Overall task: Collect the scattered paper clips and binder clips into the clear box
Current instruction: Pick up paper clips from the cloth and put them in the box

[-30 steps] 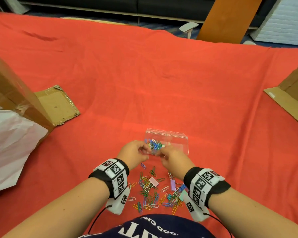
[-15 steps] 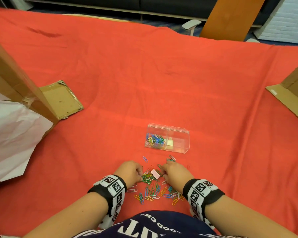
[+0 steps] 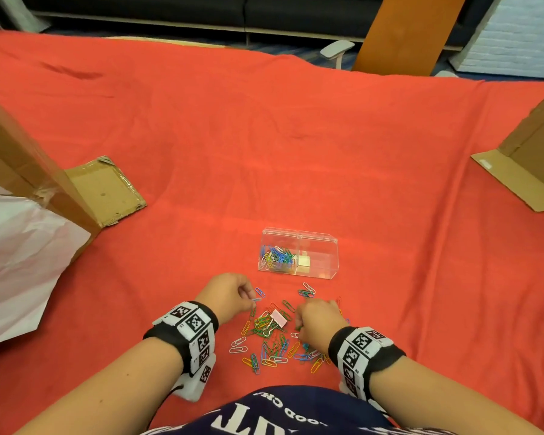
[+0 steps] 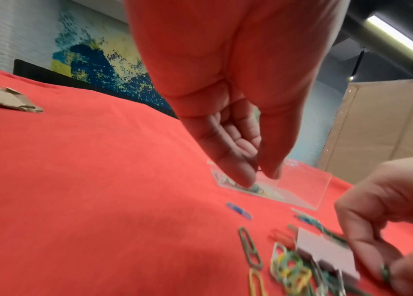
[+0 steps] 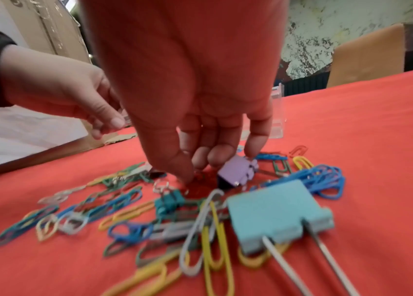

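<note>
While loose paper clips (image 3: 272,343) lie scattered on the red cloth (image 3: 201,136) nearest the body, a green one is pinched by the right hand (image 3: 316,321) beside a pink binder clip (image 3: 278,317). A pale clip is pinched by the left hand (image 3: 230,295). Farther off, the clear box (image 3: 297,257) is seen, partly filled.

A red cloth (image 3: 264,146) covers the whole work surface. A flattened cardboard flap (image 3: 102,189) lies at the left, beside a tall cardboard box (image 3: 16,158) with white paper (image 3: 19,262) in front of it. More cardboard (image 3: 528,171) sits at the right edge. Beyond the cloth stand a wooden panel (image 3: 402,32) and a dark sofa (image 3: 170,7).
</note>
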